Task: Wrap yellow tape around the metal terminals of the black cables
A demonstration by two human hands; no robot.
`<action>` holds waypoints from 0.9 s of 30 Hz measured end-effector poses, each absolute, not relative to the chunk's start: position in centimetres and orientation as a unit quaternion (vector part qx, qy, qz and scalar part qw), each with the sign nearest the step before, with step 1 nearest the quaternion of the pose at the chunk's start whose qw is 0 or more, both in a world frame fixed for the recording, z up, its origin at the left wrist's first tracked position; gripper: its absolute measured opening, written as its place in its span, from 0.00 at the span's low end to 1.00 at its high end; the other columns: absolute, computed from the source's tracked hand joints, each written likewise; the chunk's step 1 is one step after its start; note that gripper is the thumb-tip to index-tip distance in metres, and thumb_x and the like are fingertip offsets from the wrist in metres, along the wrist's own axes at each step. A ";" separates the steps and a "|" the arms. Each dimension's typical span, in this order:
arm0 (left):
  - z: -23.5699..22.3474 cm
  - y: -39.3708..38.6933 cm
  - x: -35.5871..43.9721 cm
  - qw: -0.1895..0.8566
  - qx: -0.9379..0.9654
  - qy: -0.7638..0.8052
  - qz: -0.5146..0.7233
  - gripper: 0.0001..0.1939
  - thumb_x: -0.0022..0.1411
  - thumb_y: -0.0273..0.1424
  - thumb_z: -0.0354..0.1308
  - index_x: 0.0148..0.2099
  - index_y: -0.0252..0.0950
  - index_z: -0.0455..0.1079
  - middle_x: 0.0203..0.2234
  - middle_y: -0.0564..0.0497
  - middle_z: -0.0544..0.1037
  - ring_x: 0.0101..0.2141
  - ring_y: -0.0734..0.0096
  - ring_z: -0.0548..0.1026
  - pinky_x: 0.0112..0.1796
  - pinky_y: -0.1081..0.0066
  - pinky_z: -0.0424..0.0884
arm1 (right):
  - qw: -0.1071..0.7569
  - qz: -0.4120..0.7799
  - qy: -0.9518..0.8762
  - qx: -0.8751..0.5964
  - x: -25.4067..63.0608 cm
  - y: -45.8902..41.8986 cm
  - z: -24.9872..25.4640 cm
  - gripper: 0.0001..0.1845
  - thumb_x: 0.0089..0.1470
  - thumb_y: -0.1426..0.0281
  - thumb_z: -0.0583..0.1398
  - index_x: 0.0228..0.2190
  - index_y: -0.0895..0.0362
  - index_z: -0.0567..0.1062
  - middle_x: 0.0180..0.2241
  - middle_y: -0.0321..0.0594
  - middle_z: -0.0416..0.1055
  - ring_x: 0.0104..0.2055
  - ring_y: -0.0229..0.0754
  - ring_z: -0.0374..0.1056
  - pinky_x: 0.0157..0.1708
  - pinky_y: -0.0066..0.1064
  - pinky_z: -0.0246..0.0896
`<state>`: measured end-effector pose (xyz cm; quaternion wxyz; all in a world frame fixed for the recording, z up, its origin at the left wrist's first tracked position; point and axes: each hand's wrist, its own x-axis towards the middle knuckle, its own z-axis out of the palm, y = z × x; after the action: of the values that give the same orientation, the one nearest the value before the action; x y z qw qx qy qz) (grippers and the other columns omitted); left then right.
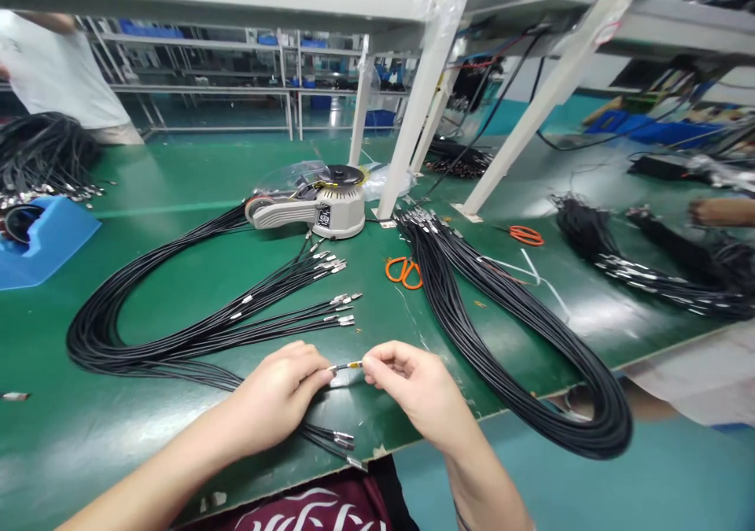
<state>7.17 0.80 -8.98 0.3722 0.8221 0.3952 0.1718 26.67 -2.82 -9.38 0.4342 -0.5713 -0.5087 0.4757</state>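
My left hand (289,385) is closed in a pinch on a thin black cable (342,367) near its end. Opposite it, my right hand (406,374) pinches the same cable's tip, where a small yellow band shows between the two hands. Under and beyond my left hand fans a looped bundle of black cables (118,303) with silver connectors (339,322). A few more connector ends (344,440) stick out below my left wrist. To the right, a second thick bundle of black cables (465,318) curves over the table's front edge.
A grey round tape dispenser (339,208) stands beyond the cables. Orange-handled scissors (404,272) lie mid-table, another orange-handled pair (524,236) farther right. A blue tape holder (47,240) is at left. White posts (421,90) rise from the green table (194,256). People stand at both sides.
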 end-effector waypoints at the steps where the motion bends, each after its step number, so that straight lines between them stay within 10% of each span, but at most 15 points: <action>1: -8.7 0.9 7.6 0.387 0.818 0.392 0.168 0.14 0.64 0.33 0.47 0.33 0.38 0.74 0.27 0.50 0.75 0.31 0.67 0.69 0.35 0.70 0.64 | 0.434 0.477 -0.510 -0.569 26.6 -2.9 -9.3 0.08 0.47 0.66 0.62 0.23 0.58 0.76 0.21 0.35 0.73 0.26 0.38 0.69 0.30 0.29 0.65; 27: -8.3 1.4 9.4 0.522 0.746 0.400 0.105 0.15 0.61 0.34 0.47 0.25 0.35 0.65 0.23 0.54 0.71 0.28 0.72 0.68 0.32 0.74 0.63 | 0.444 0.537 -0.442 -0.565 26.3 -3.9 -10.5 0.08 0.48 0.67 0.62 0.23 0.59 0.75 0.21 0.34 0.71 0.26 0.36 0.66 0.28 0.27 0.60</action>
<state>9.45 1.37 -8.33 0.5215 0.7464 0.3998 0.1046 26.31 -3.88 -10.47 0.4435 -0.5653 -0.4422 0.5368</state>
